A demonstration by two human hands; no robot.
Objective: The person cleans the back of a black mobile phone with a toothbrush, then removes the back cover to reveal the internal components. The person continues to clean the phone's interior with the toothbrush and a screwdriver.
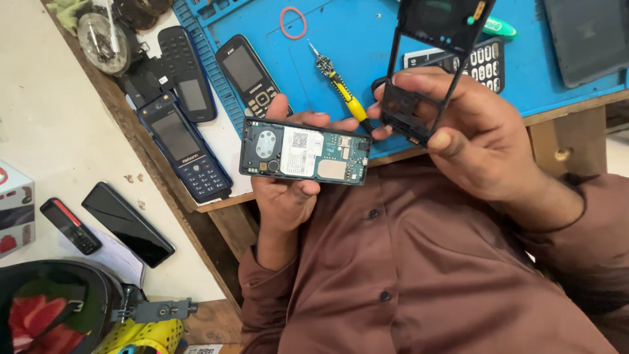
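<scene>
My left hand (288,196) holds an opened phone body (304,152) flat, its green circuit board with a white label and round speaker facing up. My right hand (475,141) grips a black plastic phone frame (426,78) by its lower end, and the frame stands up over the blue mat. A small yellow-handled screwdriver (344,88) also sits between the fingers of my right hand, tip pointing up-left. Both hands hover at the table's near edge, above my brown shirt.
A blue work mat (367,39) covers the wooden bench. On it lie a black keypad phone (251,75), a red rubber band (293,22), a keypad piece (485,64) and a dark tablet (590,39). Two more phones (183,141) rest left; a smartphone (128,224) lies on the floor.
</scene>
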